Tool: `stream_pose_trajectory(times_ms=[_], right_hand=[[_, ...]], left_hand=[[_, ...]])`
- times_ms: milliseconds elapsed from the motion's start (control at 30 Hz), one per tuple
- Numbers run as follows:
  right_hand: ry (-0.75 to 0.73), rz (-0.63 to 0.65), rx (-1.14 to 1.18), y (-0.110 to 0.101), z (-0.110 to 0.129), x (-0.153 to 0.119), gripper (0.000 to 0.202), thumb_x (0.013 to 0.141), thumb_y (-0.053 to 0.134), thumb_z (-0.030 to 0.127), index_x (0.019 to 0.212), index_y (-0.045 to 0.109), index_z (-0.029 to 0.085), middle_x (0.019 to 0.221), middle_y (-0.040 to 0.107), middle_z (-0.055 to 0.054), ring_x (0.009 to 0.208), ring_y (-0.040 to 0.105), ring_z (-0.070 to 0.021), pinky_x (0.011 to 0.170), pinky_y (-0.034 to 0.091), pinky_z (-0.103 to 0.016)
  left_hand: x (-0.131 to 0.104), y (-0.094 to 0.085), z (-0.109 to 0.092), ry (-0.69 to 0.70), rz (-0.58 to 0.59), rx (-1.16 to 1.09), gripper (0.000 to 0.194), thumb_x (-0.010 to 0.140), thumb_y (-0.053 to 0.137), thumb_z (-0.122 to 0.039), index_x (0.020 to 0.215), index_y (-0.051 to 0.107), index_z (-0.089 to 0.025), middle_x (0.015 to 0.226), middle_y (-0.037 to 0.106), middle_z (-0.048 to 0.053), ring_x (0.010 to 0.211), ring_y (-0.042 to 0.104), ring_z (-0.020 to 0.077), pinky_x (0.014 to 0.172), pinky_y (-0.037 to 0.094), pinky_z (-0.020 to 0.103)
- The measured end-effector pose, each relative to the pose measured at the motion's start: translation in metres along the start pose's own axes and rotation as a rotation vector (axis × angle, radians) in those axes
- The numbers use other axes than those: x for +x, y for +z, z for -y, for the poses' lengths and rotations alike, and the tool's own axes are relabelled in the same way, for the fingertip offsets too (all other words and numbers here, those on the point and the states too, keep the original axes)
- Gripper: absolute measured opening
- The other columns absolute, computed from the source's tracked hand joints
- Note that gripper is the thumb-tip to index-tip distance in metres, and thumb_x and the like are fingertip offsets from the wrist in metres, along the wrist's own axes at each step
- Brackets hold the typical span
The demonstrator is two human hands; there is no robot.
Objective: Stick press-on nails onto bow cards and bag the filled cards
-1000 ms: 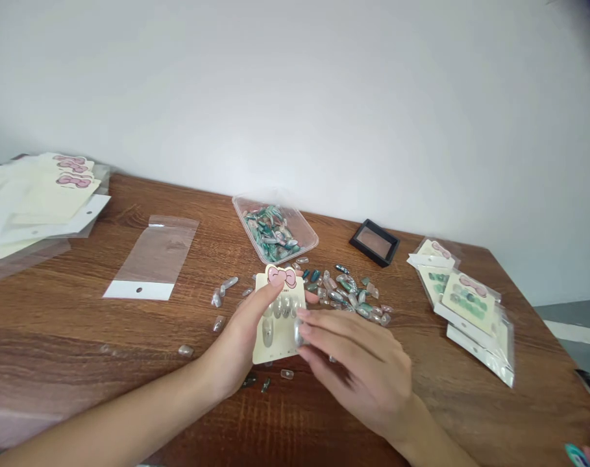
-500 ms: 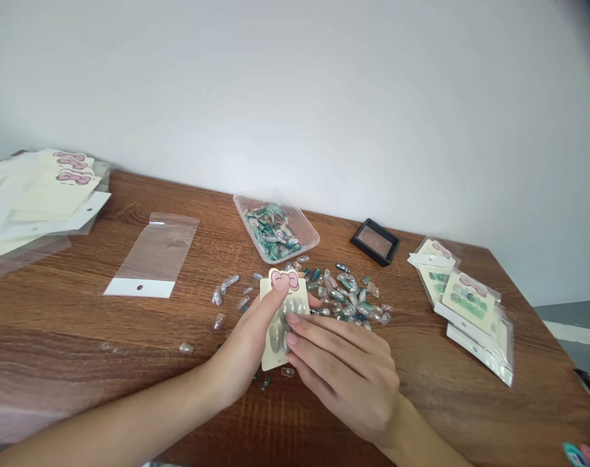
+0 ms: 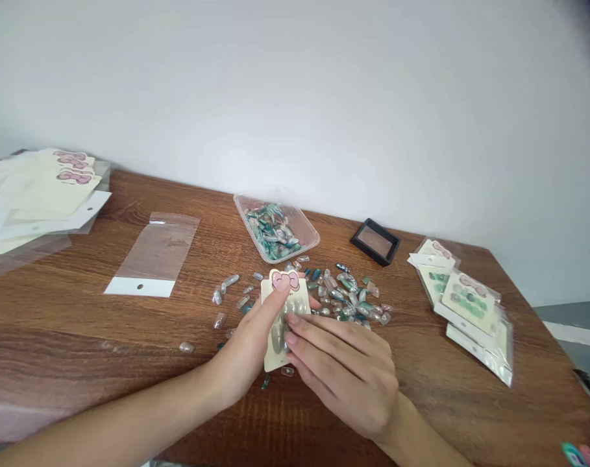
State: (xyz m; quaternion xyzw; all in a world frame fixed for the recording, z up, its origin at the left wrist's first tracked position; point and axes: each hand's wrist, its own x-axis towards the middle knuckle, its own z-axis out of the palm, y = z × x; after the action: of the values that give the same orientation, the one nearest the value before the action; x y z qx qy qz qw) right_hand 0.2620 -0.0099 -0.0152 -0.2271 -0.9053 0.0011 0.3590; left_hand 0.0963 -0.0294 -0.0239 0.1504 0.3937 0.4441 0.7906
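Left hand (image 3: pixel 246 344): gripping the bow-topped card (image 3: pixel 274 360), located at six o'clock from the plastic tub (image 3: pixel 304 230). Right hand (image 3: pixel 348 357): contacting the card's silvery nails (image 3: pixel 277 338); pinch cannot be determined. Clear bag (image 3: pixel 158 250): ten o'clock from the card.

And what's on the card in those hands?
A pink bow and shiny silvery nails are on the cream card. The left hand and right hand cover parts; what's underneath there is hidden.
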Motion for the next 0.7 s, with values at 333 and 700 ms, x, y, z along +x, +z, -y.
stream_pose_trajectory(times_ms=[333,700], right_hand=[[-0.008,-0.006,-0.002,-0.0002,0.0002,0.0003,0.016,0.087,0.071,0.012,0.102,0.074,0.017,0.111,0.076,-0.001,0.099,0.074,-0.0158,0.081,0.062,-0.024],[-0.043,0.038,-0.024,-0.001,-0.0009,-0.0048,0.025,0.085,0.072,0.02,0.109,0.072,0.016,0.118,0.074,-0.003,0.105,0.07,-0.0167,0.081,0.059,-0.027]], left_hand=[[0.0007,-0.0004,0.0012,0.008,0.022,-0.025,0.05,0.091,0.052,-0.061,0.112,0.07,-0.019,0.09,0.068,0.004,0.076,0.059,0.0145,0.069,0.047,0.024],[0.0035,-0.0017,0.0005,0.057,0.003,0.045,0.053,0.091,0.05,-0.063,0.111,0.07,-0.018,0.098,0.071,0.005,0.09,0.062,0.0171,0.079,0.047,0.025]])
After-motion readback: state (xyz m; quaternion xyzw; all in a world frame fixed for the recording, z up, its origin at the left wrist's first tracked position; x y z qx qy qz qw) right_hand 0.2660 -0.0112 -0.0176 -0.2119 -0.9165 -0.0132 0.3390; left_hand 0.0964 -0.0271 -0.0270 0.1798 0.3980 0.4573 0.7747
